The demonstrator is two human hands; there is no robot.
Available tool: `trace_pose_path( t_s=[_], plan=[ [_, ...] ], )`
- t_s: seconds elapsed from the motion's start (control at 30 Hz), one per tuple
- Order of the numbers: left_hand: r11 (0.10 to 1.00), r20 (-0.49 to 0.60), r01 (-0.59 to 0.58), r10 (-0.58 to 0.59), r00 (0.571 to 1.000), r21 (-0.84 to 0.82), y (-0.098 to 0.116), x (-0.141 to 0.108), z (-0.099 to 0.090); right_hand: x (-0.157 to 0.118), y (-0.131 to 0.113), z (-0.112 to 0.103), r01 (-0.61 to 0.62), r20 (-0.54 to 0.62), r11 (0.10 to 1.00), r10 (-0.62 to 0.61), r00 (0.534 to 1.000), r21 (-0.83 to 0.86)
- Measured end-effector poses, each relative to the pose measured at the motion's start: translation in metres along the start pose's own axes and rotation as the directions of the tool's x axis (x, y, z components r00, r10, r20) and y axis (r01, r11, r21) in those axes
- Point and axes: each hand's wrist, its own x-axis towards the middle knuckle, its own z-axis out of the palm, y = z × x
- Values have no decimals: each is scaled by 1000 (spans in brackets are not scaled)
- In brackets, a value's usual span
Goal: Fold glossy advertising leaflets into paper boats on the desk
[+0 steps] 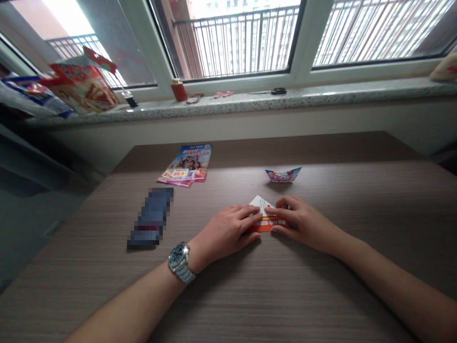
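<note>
A folded flyer (264,222), white at its peaked top with an orange lower band, lies on the table between my hands. My left hand (237,226) rests flat over its left side, fingers stretched out and the thumb along the lower edge. On the right, my right hand (298,221) grips the flyer, index finger across the top, thumb at the bottom edge, other fingers curled. Both hands cover the flyer's side corners. Just beyond stands a small paper boat (283,176) of printed blue and pink paper.
Several colourful flyers (189,164) lie stacked at the back left of the brown table (228,295). Nearer sits a dark, pixelated flat object (152,216). Along the windowsill (235,101) are scissors (278,91), a red container (179,90) and snack bags (84,85).
</note>
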Motion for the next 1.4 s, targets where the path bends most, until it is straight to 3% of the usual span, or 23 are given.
trace_pose_path(
  t_s=[1.03,1.4],
  plan=[
    [1000,-31,-5,6,999,24,2,3,1,0,-3,-3,13,-7,1000,-13,1000,0],
    [997,-127,68,-73,989,-40,-1,6,7,4,-1,1,-27,-72,995,34,997,94]
  ],
)
